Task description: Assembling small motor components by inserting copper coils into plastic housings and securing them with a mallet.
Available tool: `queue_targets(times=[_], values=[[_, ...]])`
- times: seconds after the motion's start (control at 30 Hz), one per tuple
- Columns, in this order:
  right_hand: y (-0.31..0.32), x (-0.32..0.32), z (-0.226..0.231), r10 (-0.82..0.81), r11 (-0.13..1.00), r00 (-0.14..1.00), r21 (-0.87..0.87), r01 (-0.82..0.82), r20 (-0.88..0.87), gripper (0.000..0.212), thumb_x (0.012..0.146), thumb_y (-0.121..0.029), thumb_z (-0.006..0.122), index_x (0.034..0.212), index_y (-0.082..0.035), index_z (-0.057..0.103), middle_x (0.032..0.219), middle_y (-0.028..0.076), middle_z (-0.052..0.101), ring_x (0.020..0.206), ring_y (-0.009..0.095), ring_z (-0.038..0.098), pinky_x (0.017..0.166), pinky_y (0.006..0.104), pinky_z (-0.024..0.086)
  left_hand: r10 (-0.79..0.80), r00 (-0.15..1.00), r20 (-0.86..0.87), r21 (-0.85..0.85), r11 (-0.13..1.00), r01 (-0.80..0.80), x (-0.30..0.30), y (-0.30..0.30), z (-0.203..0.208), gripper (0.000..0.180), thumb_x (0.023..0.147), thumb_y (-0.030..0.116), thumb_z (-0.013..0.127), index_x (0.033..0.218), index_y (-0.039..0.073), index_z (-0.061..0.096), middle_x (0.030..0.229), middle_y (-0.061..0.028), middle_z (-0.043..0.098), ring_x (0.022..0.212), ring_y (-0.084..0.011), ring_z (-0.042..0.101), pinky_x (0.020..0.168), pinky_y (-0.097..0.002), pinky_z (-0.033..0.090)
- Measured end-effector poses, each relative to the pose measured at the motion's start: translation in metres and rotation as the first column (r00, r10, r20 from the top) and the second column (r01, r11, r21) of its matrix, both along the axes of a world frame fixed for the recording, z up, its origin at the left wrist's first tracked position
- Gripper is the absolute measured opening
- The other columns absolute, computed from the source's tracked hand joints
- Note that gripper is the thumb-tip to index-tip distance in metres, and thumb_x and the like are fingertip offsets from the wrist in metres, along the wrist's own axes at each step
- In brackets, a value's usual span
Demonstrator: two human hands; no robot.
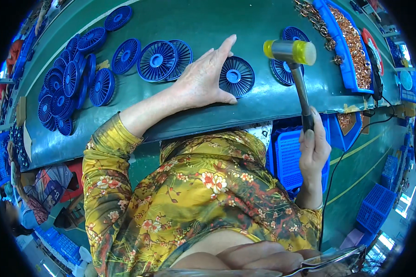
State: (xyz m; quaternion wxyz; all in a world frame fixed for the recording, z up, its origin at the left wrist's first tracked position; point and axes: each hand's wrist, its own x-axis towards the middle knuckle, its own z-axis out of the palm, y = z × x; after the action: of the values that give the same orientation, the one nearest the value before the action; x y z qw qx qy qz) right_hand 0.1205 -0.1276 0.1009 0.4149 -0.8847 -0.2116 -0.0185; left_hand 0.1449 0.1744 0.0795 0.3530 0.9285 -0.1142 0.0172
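My right hand (pixel 315 147) grips the dark handle of a mallet (pixel 300 90), raised at the right of the bench. Its metal head has yellow faces on both ends. My left hand (pixel 203 81) has thumb and fingers spread around the left side of a blue slotted wheel (pixel 241 85) lying on the bench. Whether the fingers touch its rim I cannot tell. Two more blue wheels (pixel 149 62) overlap just left of that hand. Behind the mallet lie another blue wheel (pixel 280 74) and one farther back (pixel 295 33), partly hidden by the mallet head.
A heap of blue wheels (pixel 60 99) covers the bench's left end. At the right, a blue tray (pixel 349 69) holds small copper-coloured parts, with loose metal rings (pixel 316 21) beside it. Below the bench edge stands a blue crate (pixel 291 159). A black cable (pixel 339 166) hangs at the right.
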Motion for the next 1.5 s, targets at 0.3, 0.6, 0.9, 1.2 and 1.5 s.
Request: queue_targets(times=[0.3, 0.6, 0.9, 1.2, 1.5], values=[[0.001, 0.01, 0.001, 0.182, 0.971, 0.967, -0.122, -0.205, -0.181, 0.035, 0.09, -0.005, 0.057, 0.124, -0.003, 0.058, 0.112, 0.019, 0.065, 0.1, 0.031, 0.066, 0.081, 0.0322, 0.052, -0.15, 0.945, 0.29, 0.319, 0.946, 0.052, -0.027, 0.046, 0.039, 0.113, 0.059, 0.033, 0.085, 0.148, 0.006, 0.02, 0.148, -0.023, 0.029, 0.14, -0.0397, 0.02, 0.115, -0.0519, 0.017], [0.015, 0.023, -0.018, 0.05, 0.985, 0.995, -0.16, -0.063, -0.084, 0.032, 0.093, -0.013, 0.056, 0.124, -0.005, 0.058, 0.101, 0.02, 0.067, 0.081, 0.033, 0.067, 0.069, 0.0337, 0.051, 0.147, 0.942, 0.301, 0.201, 0.956, -0.213, -0.034, 0.084, 0.033, 0.091, 0.06, 0.031, 0.085, 0.135, 0.007, 0.039, 0.126, -0.0195, 0.05, 0.118, -0.0362, 0.049, 0.099, -0.0418, 0.043], [0.001, 0.005, 0.015, 0.026, 0.912, 1.0, 0.41, -0.019, -0.011, 0.038, 0.1, -0.015, 0.04, 0.133, 0.003, 0.048, 0.067, 0.002, 0.052, 0.053, 0.004, 0.041, 0.047, 0.0186, 0.031, 0.036, 0.979, 0.201, 0.031, 0.999, -0.044, -0.011, 0.005, -0.016, 0.1, 0.061, 0.038, 0.086, 0.138, 0.004, 0.033, 0.133, -0.0215, 0.046, 0.121, -0.038, 0.047, 0.101, -0.0446, 0.04], [-0.002, 0.015, 0.007, 0.176, 0.976, 0.984, -0.127, -0.178, -0.023, 0.037, 0.09, -0.001, 0.053, 0.127, 0.001, 0.054, 0.117, 0.021, 0.063, 0.103, 0.03, 0.066, 0.082, 0.0327, 0.051, 0.084, 0.99, 0.109, -0.035, 0.996, -0.081, -0.012, 0.004, -0.019, 0.115, 0.058, 0.041, 0.087, 0.142, 0.004, 0.018, 0.128, -0.021, 0.051, 0.121, -0.0377, 0.048, 0.102, -0.0458, 0.04], [0.024, 0.028, 0.002, 0.286, 0.934, 0.957, -0.21, -0.289, -0.044, 0.038, 0.089, -0.005, 0.057, 0.127, -0.007, 0.056, 0.102, 0.023, 0.065, 0.085, 0.037, 0.065, 0.07, 0.0386, 0.052, -0.051, 0.941, 0.335, -0.042, 0.997, 0.069, -0.026, 0.017, -0.006, 0.102, 0.066, 0.032, 0.083, 0.144, 0.002, 0.024, 0.135, -0.0253, 0.043, 0.127, -0.0408, 0.042, 0.107, -0.0443, 0.037]])
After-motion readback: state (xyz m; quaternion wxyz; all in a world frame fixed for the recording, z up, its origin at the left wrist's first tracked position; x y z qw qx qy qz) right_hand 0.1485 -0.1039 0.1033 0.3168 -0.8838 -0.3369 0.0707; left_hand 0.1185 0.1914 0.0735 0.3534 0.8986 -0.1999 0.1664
